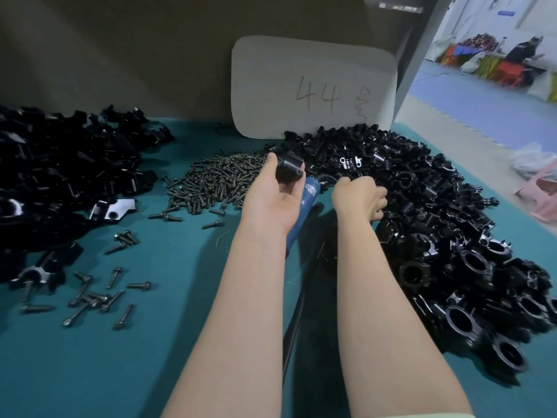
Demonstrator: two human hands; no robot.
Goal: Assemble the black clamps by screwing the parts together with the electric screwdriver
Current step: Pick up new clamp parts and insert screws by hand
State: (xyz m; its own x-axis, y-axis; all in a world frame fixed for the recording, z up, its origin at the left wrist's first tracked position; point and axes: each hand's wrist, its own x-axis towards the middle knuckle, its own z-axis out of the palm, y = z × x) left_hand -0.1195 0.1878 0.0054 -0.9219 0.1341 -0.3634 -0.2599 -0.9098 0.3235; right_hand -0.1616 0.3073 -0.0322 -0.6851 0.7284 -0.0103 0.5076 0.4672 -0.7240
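Here the left hand [271,194] grips a clamp [290,168] over the screwdriver [308,197], just beside the curled right hand [358,200], whose contents are hidden.

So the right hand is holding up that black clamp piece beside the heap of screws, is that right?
Not quite: it is the left hand that holds the black clamp piece beside the heap of screws, as the head view shows. The right hand is down at the pile of black parts.

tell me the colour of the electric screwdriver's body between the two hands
Blue, on the cylindrical electric screwdriver body, seen in the head view.
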